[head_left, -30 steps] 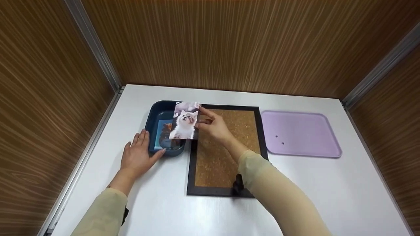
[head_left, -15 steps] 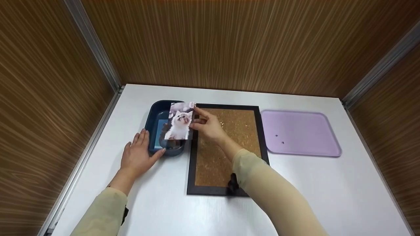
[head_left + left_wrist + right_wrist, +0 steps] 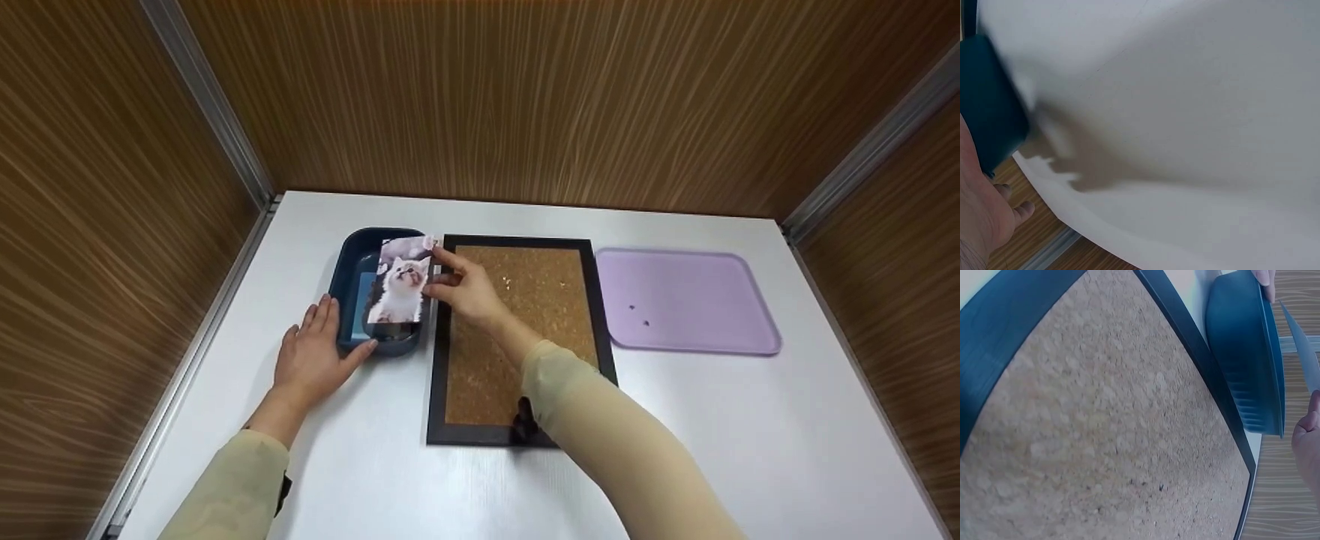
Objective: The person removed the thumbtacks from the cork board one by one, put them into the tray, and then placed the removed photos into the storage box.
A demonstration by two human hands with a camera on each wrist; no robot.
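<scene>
The right hand (image 3: pixel 465 289) pinches a kitten photo (image 3: pixel 400 281) by its right edge, holding it above the dark blue tray (image 3: pixel 346 283). The photo hides most of the tray's inside, where only a strip of another picture (image 3: pixel 362 304) shows. The left hand (image 3: pixel 311 360) lies flat, fingers relaxed, against the tray's near corner. In the right wrist view the photo (image 3: pixel 1304 349) appears edge-on only.

White table (image 3: pixel 750 420), tray (image 3: pixel 346 281) (blue), corkboard (image 3: pixel 517 315), mat (image 3: pixel 682 304)
</scene>
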